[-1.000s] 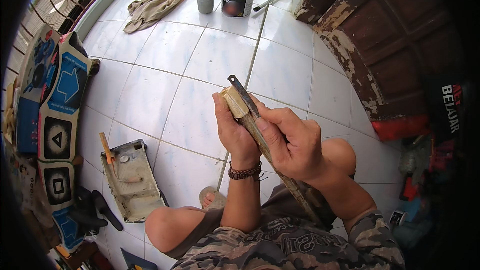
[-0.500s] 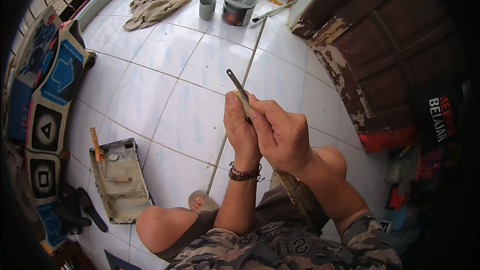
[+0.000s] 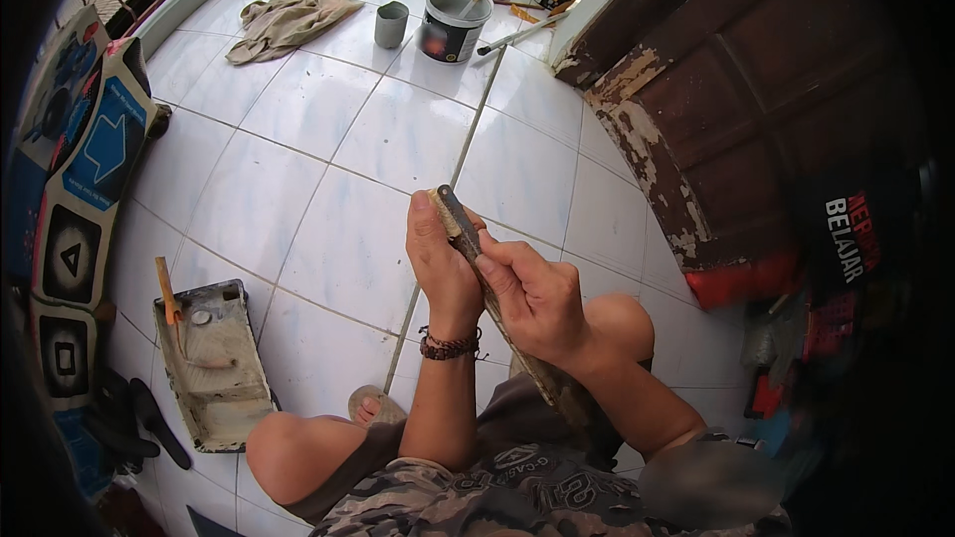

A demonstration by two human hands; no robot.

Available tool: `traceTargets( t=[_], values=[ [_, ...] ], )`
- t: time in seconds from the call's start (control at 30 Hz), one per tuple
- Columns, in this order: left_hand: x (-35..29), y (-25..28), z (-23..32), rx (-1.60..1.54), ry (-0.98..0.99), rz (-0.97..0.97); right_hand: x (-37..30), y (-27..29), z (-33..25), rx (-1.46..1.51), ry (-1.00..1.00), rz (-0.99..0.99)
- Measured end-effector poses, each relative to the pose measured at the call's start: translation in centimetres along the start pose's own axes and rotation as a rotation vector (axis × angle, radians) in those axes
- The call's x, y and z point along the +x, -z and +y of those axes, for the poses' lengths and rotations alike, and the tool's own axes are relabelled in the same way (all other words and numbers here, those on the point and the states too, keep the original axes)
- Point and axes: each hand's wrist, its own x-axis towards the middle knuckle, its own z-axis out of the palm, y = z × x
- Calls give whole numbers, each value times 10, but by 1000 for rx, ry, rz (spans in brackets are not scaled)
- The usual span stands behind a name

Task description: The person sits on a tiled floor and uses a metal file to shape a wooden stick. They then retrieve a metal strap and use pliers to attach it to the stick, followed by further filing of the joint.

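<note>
My left hand (image 3: 443, 264) is closed, thumb up, around the upper end of a long, narrow, weathered wooden-looking piece (image 3: 519, 356), whose pale edge shows beside the thumb. The piece slants down toward my lap. Between the thumb and fingers of my right hand (image 3: 537, 300) is a dark flat strip (image 3: 456, 211) with a small hole in its tip. It lies against the long piece; where one ends and the other begins is partly hidden by my fingers.
At left, a used paint tray (image 3: 227, 422) holds a small orange-handled roller (image 3: 169, 294). Farther off are a crumpled cloth (image 3: 293, 22), a grey cup (image 3: 391, 26), a paint bucket (image 3: 458, 32) with a stick in it, and a brush (image 3: 517, 35). A peeling brown door (image 3: 716, 139) stands right.
My right hand has drawn back toward me along the long piece. The dark strip's tip now sticks out less above my left thumb. The whole view has shifted slightly.
</note>
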Motion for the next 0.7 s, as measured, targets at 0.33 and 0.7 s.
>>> traceTargets(
  t=[0.33,0.7],
  values=[
    [-7,-1,-4,6,-69,-44,27,10,-20,-146,-37,-175],
    [-3,-8,6,-106,22,-28,-32,31,-49,-318,-236,-181]
  ],
)
